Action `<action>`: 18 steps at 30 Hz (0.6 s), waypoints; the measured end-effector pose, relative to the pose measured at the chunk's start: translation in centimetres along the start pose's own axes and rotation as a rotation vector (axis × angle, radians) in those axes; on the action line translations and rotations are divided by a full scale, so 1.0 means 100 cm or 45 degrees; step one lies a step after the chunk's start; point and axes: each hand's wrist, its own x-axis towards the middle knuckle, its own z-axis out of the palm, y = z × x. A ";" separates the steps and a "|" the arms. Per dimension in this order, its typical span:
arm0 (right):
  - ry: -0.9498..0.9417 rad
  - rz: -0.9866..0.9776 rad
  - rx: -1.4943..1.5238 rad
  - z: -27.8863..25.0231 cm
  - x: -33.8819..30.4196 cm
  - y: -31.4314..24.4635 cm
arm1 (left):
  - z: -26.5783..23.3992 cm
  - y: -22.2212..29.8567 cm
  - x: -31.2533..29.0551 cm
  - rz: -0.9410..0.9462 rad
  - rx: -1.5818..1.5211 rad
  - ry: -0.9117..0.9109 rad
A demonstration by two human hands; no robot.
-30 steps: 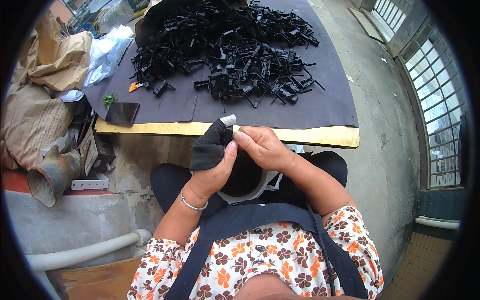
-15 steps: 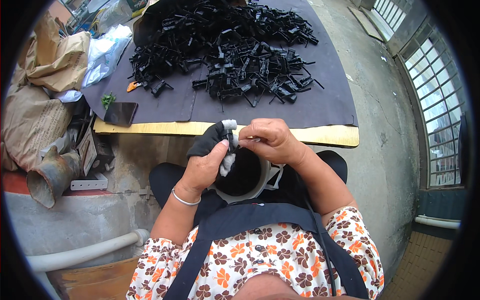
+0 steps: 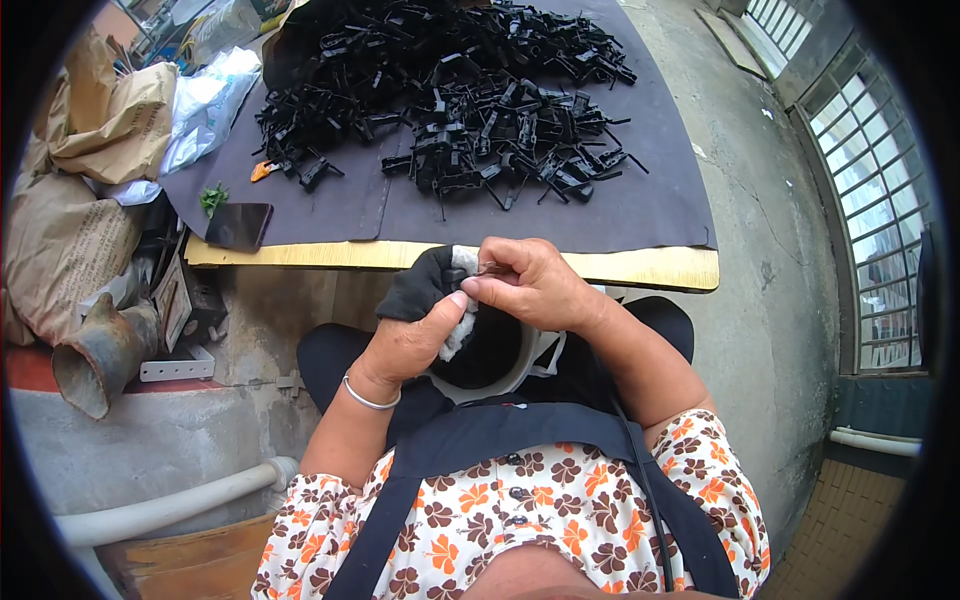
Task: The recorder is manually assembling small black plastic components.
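My left hand [image 3: 415, 310] wears a black cover over the fingers, with white padding [image 3: 462, 262] at the fingertips. It is closed on a small black plastic part [image 3: 463, 284], mostly hidden by the fingers. Touching it from the right, my bare right hand [image 3: 535, 287] pinches a small thin object too hidden to name. Both hands are above a pale bucket [image 3: 530, 365] between my knees, its inside dark. Beyond them, a large heap of black plastic parts [image 3: 500, 130] with thin prongs lies on the dark-covered table [image 3: 320, 225].
The table's yellow front edge [image 3: 330, 257] lies just past my hands. A phone [image 3: 240, 227], a green sprig [image 3: 213, 199] and a small orange item [image 3: 262, 171] are at its left. Paper sacks [image 3: 75, 230] and a white pipe [image 3: 180, 505] are on the left; a barred window [image 3: 865, 190] is on the right.
My right hand has moved slightly left, its fingertips now meeting the left thumb. The black part, more visible before, is now largely covered by the fingers.
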 end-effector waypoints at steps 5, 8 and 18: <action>-0.026 0.127 0.107 -0.001 0.002 -0.005 | 0.000 -0.005 0.003 0.103 0.219 0.046; -0.068 0.008 -0.057 -0.005 0.002 -0.009 | 0.001 -0.009 0.006 0.251 0.353 0.127; -0.165 -0.027 -0.320 -0.011 0.003 -0.010 | 0.005 -0.011 0.005 0.111 0.364 0.104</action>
